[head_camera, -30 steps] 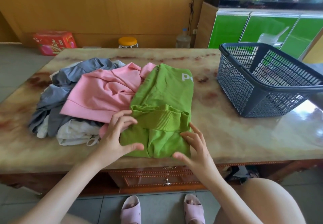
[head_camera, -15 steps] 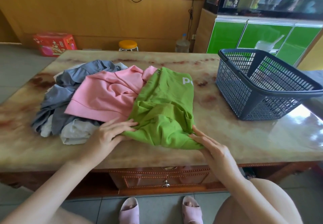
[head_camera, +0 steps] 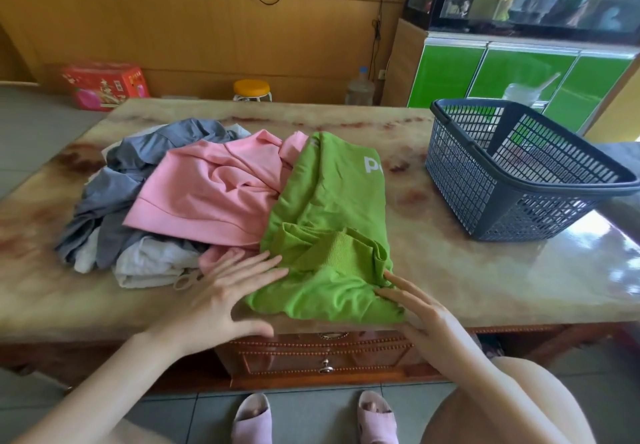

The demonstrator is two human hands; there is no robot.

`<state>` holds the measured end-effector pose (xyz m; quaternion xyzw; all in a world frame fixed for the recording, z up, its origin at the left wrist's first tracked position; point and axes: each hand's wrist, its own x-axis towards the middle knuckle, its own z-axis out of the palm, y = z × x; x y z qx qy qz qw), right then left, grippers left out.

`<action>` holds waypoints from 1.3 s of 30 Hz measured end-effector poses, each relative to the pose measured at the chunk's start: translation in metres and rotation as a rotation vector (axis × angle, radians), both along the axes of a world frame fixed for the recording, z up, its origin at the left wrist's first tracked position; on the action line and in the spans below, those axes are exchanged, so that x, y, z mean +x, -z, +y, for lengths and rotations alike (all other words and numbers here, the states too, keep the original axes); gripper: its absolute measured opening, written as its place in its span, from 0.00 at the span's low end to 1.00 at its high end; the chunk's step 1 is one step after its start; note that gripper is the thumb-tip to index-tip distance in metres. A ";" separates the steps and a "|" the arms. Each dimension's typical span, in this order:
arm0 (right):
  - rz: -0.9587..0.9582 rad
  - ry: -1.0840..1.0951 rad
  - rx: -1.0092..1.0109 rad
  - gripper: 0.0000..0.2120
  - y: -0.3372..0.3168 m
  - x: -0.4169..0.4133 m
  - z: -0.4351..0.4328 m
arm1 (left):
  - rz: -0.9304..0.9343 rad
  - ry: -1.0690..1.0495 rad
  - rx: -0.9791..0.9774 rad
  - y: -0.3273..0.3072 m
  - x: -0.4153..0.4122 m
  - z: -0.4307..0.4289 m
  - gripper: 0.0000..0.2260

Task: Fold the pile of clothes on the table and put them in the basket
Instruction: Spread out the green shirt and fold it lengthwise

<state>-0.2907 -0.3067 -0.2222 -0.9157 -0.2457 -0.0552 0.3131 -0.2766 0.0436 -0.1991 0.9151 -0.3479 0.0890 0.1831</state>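
A green sweatshirt [head_camera: 329, 222] lies partly folded on the marble table [head_camera: 485, 277], its ribbed cuff across the front. My left hand [head_camera: 225, 291] lies flat with straight fingers at its left front edge, fingertips on the cloth. My right hand [head_camera: 412, 301] rests with straight fingers against its right front corner. Left of it sits a pile: a pink garment [head_camera: 214, 191] on top, grey-blue clothes [head_camera: 145, 153] behind, a pale grey piece [head_camera: 149, 263] in front. A dark blue mesh basket [head_camera: 512, 170] stands at the right, with no clothes visible inside.
The table's front edge runs just below my hands, with a wooden drawer [head_camera: 325, 357] under it. Behind the table are a red box [head_camera: 104, 83], a yellow-topped stool [head_camera: 252, 90] and a water bottle [head_camera: 360, 89]. Green cabinets [head_camera: 498, 73] stand at the back right.
Both hands held the sweatshirt's front fold a second ago; now both lie flat with straight fingers at its front edges. The front part of the sweatshirt has been smoothed down.
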 end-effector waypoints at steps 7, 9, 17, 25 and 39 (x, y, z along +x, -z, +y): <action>0.289 0.032 0.407 0.24 -0.023 -0.003 0.011 | 0.008 -0.197 -0.355 -0.004 0.007 -0.026 0.18; 0.187 0.158 0.394 0.25 -0.023 0.005 0.021 | 0.058 -0.262 -0.335 -0.006 0.015 -0.036 0.19; 0.062 0.434 0.252 0.07 -0.019 0.043 0.043 | -0.110 -0.477 -0.313 -0.015 0.047 -0.058 0.11; 0.019 0.512 0.263 0.07 -0.012 0.062 0.032 | -0.121 -0.656 -0.345 -0.011 0.072 -0.061 0.05; 0.059 0.432 0.326 0.13 -0.002 0.058 0.026 | -0.057 -0.582 -0.539 -0.018 0.085 -0.061 0.02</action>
